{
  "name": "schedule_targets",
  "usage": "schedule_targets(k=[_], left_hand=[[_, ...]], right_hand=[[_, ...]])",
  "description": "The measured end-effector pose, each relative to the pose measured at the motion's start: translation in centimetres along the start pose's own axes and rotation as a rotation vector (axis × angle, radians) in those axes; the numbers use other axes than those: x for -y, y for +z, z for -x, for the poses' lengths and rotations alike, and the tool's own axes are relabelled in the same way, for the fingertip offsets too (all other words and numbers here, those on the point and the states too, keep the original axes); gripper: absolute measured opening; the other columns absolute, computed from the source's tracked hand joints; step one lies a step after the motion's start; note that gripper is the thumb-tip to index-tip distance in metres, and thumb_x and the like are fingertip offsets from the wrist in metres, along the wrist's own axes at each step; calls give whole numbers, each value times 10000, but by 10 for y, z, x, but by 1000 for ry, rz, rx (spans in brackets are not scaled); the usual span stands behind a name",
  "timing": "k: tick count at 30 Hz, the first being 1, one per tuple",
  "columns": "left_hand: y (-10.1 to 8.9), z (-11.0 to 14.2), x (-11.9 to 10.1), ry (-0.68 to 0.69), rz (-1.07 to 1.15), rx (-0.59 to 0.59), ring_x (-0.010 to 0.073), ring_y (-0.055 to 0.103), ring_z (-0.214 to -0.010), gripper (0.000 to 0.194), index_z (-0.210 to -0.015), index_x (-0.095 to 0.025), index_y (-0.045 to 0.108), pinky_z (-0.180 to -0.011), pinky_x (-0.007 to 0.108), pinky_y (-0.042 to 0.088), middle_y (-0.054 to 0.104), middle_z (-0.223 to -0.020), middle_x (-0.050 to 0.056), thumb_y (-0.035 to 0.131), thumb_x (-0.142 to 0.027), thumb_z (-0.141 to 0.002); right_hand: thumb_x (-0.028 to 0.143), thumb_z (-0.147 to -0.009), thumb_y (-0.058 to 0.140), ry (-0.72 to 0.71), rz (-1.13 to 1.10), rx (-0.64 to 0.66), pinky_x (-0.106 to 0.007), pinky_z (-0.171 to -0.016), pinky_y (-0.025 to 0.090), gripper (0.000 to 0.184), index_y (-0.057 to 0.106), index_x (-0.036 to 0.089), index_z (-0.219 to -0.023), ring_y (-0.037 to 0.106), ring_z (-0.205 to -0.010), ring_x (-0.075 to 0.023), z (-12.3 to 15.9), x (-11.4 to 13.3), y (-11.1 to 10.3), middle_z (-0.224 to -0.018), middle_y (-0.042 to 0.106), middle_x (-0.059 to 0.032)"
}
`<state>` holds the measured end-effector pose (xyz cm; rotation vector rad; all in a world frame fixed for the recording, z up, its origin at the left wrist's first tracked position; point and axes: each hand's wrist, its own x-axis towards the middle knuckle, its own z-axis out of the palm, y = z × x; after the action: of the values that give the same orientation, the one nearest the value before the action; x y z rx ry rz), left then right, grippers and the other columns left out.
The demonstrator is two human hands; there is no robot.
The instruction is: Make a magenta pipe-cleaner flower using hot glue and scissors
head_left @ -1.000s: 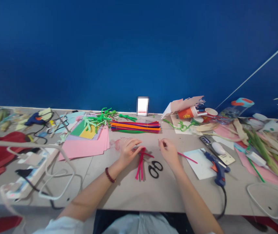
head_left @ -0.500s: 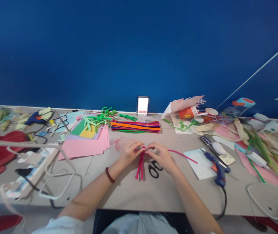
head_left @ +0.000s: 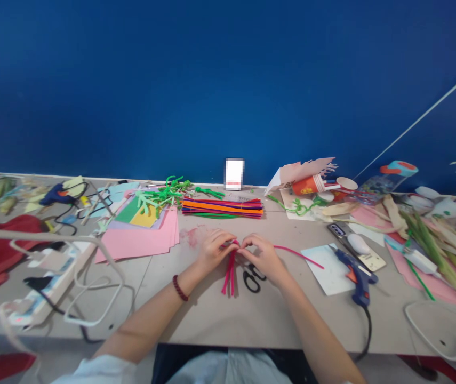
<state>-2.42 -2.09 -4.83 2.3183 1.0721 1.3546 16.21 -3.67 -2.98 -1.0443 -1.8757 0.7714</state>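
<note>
Pink pipe cleaners hang in a small bundle between my hands, their loose ends pointing toward me. My left hand pinches the top of the bundle, fingers curled over it. Close against it, my right hand pinches the pink pipe cleaners at the same spot, thumb and index together. One long pink strand runs out to the right from behind the right hand. Black-handled scissors lie under the right hand, their blades hidden. The exact join between the fingertips is covered.
A tied bundle of colored pipe cleaners lies beyond my hands. Pink paper sheets and green twisted pipe cleaners are to the left, with a power strip. At right are a glue gun, a phone and dried husks.
Both hands stay at nearly the same place, still pinching the pink pipe cleaners. Only a very slight shift of the right fingers shows.
</note>
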Motion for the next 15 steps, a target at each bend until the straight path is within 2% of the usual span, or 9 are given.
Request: schedule_targets(k=[7,11,13,15], left_hand=[[-1,-2,0,31,1,5,175,608,-772,178,-908,-189,636,-708,322,479,681,-800,44,651,-317,-785],[-4,-4,4,-55,48,7,167,599,-751,180,-899,-194,643,-695,311,482,663,-795,41,640,-337,-790],[-6,-5,7,-125,81,-25,162,589,-734,179,-885,-195,649,-690,305,480,651,-784,37,643,-344,-786],[-7,-6,8,-197,135,-65,156,577,-712,185,-869,-192,655,-680,297,477,641,-769,33,656,-349,-771]], right_hand=[[302,-829,592,26,-35,92,-280,-749,439,126,593,201,-754,573,-782,-165,0,9,-6,-788,606,-22],[288,-837,565,80,-79,192,-267,-738,438,128,571,202,-742,565,-768,-153,0,20,-13,-786,596,-8],[273,-836,553,104,-87,161,-256,-718,435,123,558,201,-737,560,-750,-145,0,20,-14,-773,590,1],[274,-832,541,127,-80,62,-255,-706,435,120,548,198,-739,555,-734,-145,-1,16,-14,-757,583,1]])
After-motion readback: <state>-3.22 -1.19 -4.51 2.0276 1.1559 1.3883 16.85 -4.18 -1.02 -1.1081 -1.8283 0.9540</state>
